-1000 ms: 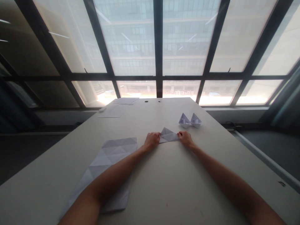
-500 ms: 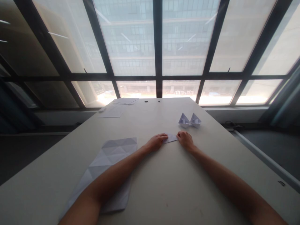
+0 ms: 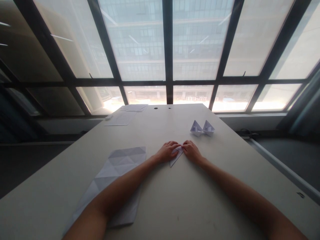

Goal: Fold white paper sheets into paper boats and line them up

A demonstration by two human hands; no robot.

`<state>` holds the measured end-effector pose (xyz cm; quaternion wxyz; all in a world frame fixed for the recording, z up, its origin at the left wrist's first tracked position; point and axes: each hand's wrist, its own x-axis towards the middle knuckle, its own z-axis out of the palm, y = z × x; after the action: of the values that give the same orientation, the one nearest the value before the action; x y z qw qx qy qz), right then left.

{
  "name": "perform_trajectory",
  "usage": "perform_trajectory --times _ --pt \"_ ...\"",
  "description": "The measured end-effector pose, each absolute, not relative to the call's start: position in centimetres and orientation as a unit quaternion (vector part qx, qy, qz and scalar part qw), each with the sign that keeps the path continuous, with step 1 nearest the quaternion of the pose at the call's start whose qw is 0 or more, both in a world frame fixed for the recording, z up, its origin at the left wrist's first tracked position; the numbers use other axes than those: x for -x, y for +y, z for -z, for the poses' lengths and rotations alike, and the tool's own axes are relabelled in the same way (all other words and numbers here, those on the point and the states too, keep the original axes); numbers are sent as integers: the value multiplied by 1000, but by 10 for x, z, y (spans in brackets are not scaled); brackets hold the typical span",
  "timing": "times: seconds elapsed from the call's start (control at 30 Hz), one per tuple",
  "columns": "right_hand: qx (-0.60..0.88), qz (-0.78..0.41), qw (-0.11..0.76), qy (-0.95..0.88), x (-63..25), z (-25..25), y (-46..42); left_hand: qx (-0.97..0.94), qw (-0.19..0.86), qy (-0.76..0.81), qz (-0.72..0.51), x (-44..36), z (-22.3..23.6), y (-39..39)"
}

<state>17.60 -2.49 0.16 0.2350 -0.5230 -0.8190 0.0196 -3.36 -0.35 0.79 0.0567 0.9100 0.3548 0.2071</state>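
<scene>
A small folded piece of white paper [image 3: 176, 158] lies on the table between my two hands, one pointed corner toward me. My left hand [image 3: 167, 151] is on its left side, fingers closed over the upper part. At its upper right edge, the fingertips of my right hand [image 3: 192, 151] pinch the paper, close to the left fingertips. The fingers cover much of the top of the paper. Two folded paper boats [image 3: 196, 128] stand side by side beyond my right hand.
A large creased white sheet [image 3: 125, 163] lies at the left, partly under my left forearm. Flat papers [image 3: 118, 119] rest at the table's far left. The white table [image 3: 170, 200] reaches to the window wall, with a dark round hole [image 3: 156, 108] near its far edge.
The folded paper has turned, so a corner now points toward me. My right hand has moved left, close to the left one. The paper boats have stayed put.
</scene>
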Motion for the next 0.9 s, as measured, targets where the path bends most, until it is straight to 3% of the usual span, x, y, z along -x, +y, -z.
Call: perform_trajectory --times 0.17,0.47,0.9 --pt "538 -17 230 -811 -172 3 -24 -928 78 327 -158 35 -3 1" --pt "618 -43 125 -775 -174 14 -20 -930 91 343 -97 36 -5 0" --pt "597 -71 113 -791 -164 7 -30 -924 71 370 -64 35 -3 0"
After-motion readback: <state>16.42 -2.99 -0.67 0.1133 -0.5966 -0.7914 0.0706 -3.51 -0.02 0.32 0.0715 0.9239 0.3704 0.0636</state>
